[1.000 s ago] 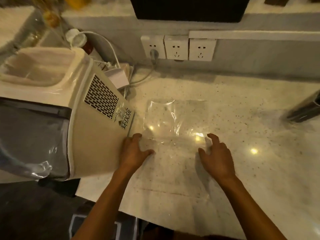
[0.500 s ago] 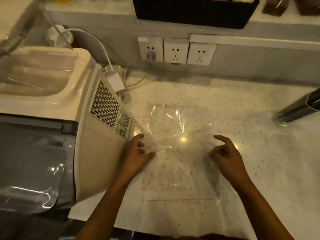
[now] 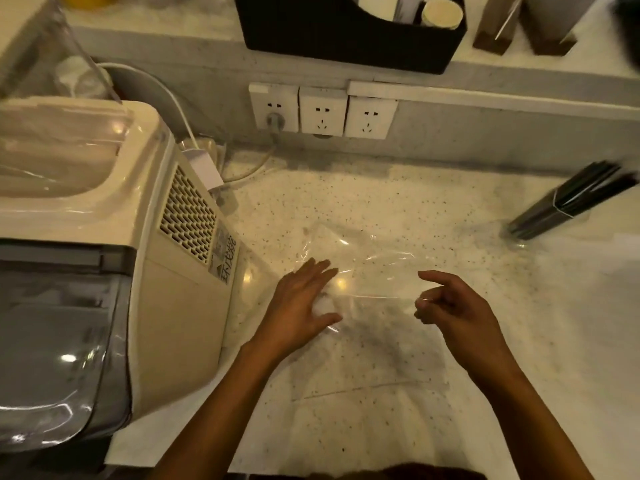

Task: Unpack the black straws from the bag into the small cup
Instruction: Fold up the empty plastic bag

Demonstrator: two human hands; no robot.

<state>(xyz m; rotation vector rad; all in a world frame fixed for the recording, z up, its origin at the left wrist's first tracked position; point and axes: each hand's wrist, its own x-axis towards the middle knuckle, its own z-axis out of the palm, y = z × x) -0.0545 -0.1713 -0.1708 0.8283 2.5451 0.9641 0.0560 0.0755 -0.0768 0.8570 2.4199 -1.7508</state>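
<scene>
A clear plastic bag (image 3: 367,271) lies flat on the speckled counter (image 3: 450,209), mid-scene. Left hand (image 3: 299,304) rests on its left edge w/ fingers spread, nearly straight. Right hand (image 3: 450,306) pinches the bag's right edge btwn thumb & curled fingers, index sticking out. Black straws (image 3: 571,200), bundled, lie tilted at far right, well apart from both hands. Cream machine (image 3: 114,237) w/ vent grille fills the left side, just beside the left hand. Three wall sockets (image 3: 323,110) at the far wall, leftmost w/ a plug in; black organizer (image 3: 349,32) on the ledge above.
</scene>
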